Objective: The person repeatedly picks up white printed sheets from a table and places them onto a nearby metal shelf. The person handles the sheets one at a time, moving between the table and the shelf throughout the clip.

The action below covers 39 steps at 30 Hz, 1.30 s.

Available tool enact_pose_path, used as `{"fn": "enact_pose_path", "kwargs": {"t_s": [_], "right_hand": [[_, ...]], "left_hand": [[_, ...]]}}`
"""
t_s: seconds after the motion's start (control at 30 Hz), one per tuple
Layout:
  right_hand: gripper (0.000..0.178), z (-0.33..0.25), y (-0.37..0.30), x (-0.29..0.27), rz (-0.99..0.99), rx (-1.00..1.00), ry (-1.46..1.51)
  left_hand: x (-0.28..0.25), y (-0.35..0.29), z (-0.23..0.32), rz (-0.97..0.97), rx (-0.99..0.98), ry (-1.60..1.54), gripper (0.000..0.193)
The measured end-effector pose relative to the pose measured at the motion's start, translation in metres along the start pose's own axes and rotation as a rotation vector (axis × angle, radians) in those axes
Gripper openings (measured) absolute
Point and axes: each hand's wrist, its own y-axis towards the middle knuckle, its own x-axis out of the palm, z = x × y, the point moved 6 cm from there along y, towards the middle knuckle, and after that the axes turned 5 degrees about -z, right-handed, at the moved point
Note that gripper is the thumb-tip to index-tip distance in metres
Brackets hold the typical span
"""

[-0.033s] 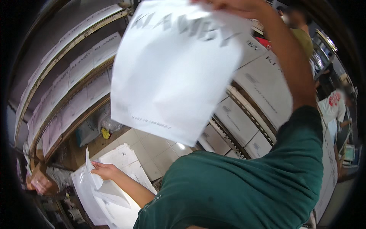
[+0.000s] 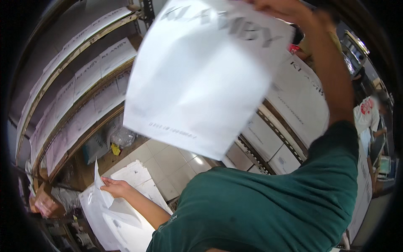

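Observation:
Up high at the top of the view, my right hand [image 2: 282, 9] grips the upper edge of a flat white plastic bag [image 2: 197, 88]. Large dark lettering runs along its top, with a small line of print near its lower edge. The bag hangs tilted and slightly blurred in front of the shelves. Low on the left, my left hand [image 2: 116, 187] pinches the raised edge of another white bag [image 2: 97, 218]. That one lies on a pale stack, partly lifted and creased. My left fingertips are partly hidden behind its edge.
Curved shelves [image 2: 71, 98] on the left hold rows of white printed packages. More white packages [image 2: 300, 98] fill the rack at right. Clear plastic wrap [image 2: 121, 136] and a brown parcel [image 2: 47, 200] sit low left, near the tiled floor [image 2: 168, 161]. Other people stand far right.
My right hand and the white bag in it have shifted a little to the right. My left hand stays on its bag, almost unmoved.

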Motion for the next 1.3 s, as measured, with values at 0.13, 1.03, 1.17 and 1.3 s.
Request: {"fn": "enact_pose_path", "kwargs": {"t_s": [0.13, 1.03, 1.17, 1.3], "right_hand": [[0.034, 0.203, -0.067, -0.121, 0.189, 0.146, -0.049], [0.02, 0.483, -0.124, -0.087, 0.116, 0.199, -0.257], [0.019, 0.486, -0.118, -0.1, 0.282, 0.276, -0.113], [0.021, 0.384, -0.071, -0.103, 0.127, 0.148, -0.531]], "left_hand": [[0.042, -0.03, -0.046, -0.141, -0.174, -0.013, 0.041], [0.077, -0.115, -0.057, -0.461, -0.43, -0.093, 0.04], [0.079, -0.132, -0.056, -0.533, -0.49, -0.111, 0.041], [0.093, -0.142, -0.048, -0.61, -0.56, -0.153, 0.04]]}}
